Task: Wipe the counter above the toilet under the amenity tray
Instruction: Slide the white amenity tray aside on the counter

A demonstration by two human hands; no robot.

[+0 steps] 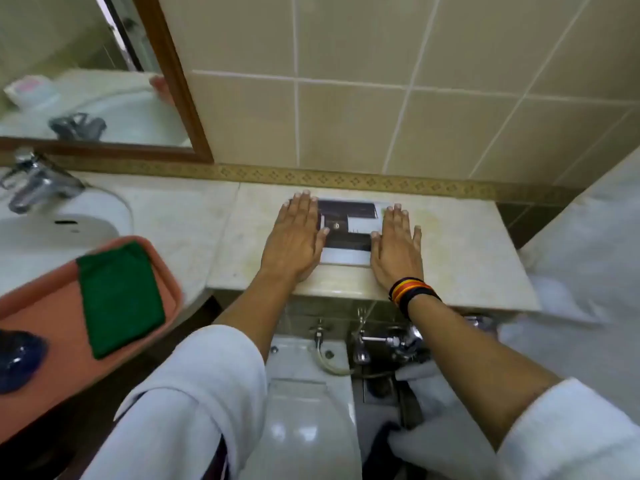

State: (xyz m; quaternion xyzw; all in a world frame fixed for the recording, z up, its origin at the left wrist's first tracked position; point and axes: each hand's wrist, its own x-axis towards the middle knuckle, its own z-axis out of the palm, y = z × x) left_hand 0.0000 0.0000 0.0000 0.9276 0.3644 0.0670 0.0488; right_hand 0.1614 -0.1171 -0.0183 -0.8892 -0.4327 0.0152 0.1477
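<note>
We have both hands flat on the marble bench (460,258) above the toilet (304,410), one at each short side of the amenity tray (348,233). The left hand (298,237) rests against the tray's left edge, and the right hand (398,247) against its right edge. Fingers on both are stretched out and lying together, palms down, closed on nothing. The tray sits mid-bench, close to the patterned tile border (346,180) at the back wall.

The step in hand looks to us like taking hold of the tray to get it off the spot we must wipe. We should curl our fingers under both short edges at once and lift it level, since small items lie in its compartments and would slide if it tipped.

The bench has bare marble on both sides of the tray, more to the right, so it could be set down there. Its front edge is just behind our wrists, with taps and the toilet below; anything pulled toward us could drop there. The green cloth (119,299) lies on the orange tray (45,306) at our left, well apart from the amenity tray, beside the washbasin (52,233). We will need it next.
</note>
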